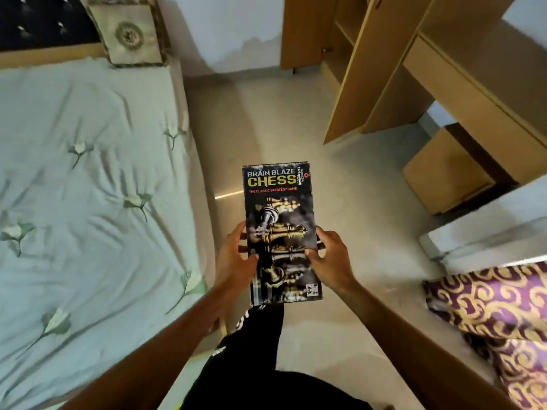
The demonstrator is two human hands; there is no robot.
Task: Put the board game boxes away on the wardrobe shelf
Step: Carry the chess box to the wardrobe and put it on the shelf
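Observation:
A black chess game box (279, 202), printed "Brain Blaze Chess" with gold and silver pieces, is held flat in front of me over the floor. My left hand (235, 258) grips its left edge, thumb on the lid. My right hand (331, 258) grips its right edge the same way. The wooden wardrobe (349, 54) stands open at the upper right, with a shelf visible inside.
A bed with a pale green embroidered cover (83, 187) and a cushion (127, 31) fills the left side. A wooden desk with a drawer unit (461, 113) stands to the right. Purple and gold patterned fabric (497, 309) lies at lower right. Bare tiled floor (266, 119) leads toward the wardrobe.

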